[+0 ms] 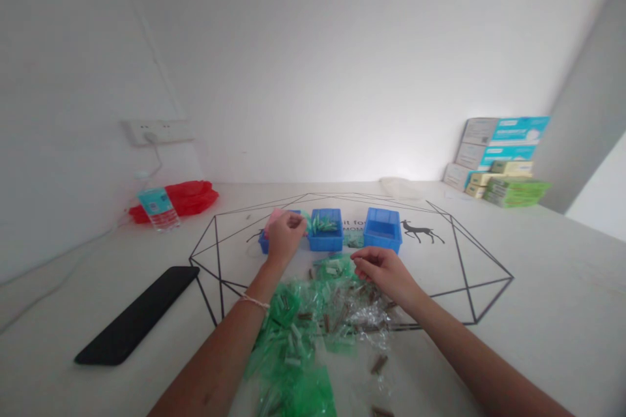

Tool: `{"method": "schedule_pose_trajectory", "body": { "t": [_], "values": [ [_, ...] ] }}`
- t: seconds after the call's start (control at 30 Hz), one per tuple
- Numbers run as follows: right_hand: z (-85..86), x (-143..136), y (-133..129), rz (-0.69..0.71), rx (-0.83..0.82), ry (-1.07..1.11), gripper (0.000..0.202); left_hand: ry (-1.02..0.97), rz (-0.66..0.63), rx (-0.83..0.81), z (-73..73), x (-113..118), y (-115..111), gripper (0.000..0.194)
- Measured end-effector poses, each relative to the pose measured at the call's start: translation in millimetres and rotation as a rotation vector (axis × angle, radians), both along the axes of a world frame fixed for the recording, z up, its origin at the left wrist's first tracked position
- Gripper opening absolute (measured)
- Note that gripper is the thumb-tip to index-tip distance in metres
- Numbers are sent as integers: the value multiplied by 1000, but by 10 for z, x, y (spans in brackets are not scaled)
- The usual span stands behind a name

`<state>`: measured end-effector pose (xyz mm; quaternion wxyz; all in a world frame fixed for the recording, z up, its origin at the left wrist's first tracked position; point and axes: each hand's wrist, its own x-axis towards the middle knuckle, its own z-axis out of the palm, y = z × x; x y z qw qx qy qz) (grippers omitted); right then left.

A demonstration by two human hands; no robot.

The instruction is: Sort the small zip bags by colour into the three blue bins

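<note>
— Left hand (pixel 285 234) is pinched shut on a small green bag (pixel 306 218), over the blue bins (pixel 325 230) near the tabletop's far edge.
— Right hand (pixel 382 272)?
— Curled loosely, touching the green bag pile (pixel 303 326); grip unclear.

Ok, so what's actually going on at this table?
A person sits at a white table with a heap of small green and clear plastic bags in front of them. The left hand is raised over the leftmost of three blue bins, fingers pinched, though what they hold is too small to tell. The right hand rests curled on the far edge of the heap. The middle bin holds green pieces; the right bin looks empty. A black phone lies to the left.
</note>
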<state>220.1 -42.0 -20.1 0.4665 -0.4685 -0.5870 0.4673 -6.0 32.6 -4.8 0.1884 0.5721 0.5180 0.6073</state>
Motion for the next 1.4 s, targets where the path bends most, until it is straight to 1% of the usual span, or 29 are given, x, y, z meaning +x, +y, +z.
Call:
{"method": "schedule_pose_trajectory", "body": {
  "t": [0.07, 0.1, 0.17, 0.23, 0.3, 0.37, 0.47, 0.53, 0.63, 0.73, 0.83, 0.87, 0.93, 1.03, 1.1, 1.17, 1.23, 1.33, 1.4],
  "values": [
    [-2, 0, 0, 9, 5, -4, 15, 45, -23, -21, -23, 6, 19, 3],
    [-4, -1, -1, 12, 7, -4, 14, 72, -26, -31, -29, 3, 24, 5],
    [-11, -3, 2, 16, 9, -5, 14, 146, -18, -42, -31, -5, 27, 16],
    [-27, 0, 11, 15, 15, -17, 15, 262, -2, -40, -25, -8, 21, 22],
    [-49, 17, 30, 5, 39, -42, 16, 407, -6, -37, -24, 3, 10, 19],
    [-71, 50, 56, -20, 93, -94, 17, 562, -26, -25, -34, 27, -1, 14],
    [-89, 113, 89, -82, 253, -269, 18, 738, -34, 17, -65, 72, -20, 15],
    [-90, 139, 97, -99, 386, -418, 19, 788, -18, 43, -84, 98, -39, 23],
    [-91, 124, 96, -53, 508, -589, 24, 820, -12, 64, -101, 124, -74, 32],
    [-108, 69, 98, 21, 535, -720, 32, 851, -10, 66, -110, 138, -101, 28],
    [-134, 25, 112, 115, 528, -763, 32, 839, 3, 78, -114, 140, -123, 25],
    [-141, 17, 119, 122, 514, -742, 31, 827, 4, 91, -110, 138, -135, 24],
    [-148, 12, 135, 89, 459, -663, 29, 786, 3, 128, -90, 133, -169, 25],
    [-133, 22, 162, -28, 355, -496, 22, 694, -18, 166, -31, 134, -249, 24],
    [-99, 39, 171, -136, 318, -365, 17, 629, -74, 133, 14, 149, -311, 18],
    [-41, 63, 157, -235, 296, -200, 15, 550, -159, 49, 50, 180, -372, 13],
    [35, 89, 113, -270, 254, -16, 18, 439, -253, -55, 79, 222, -427, 14],
    [143, 117, 13, -243, 166, 204, 28, 204, -442, -256, 123, 286, -503, 20],
    [185, 122, -39, -219, 138, 260, 32, 20, -604, -410, 155, 318, -554, 26]
  ]
}}
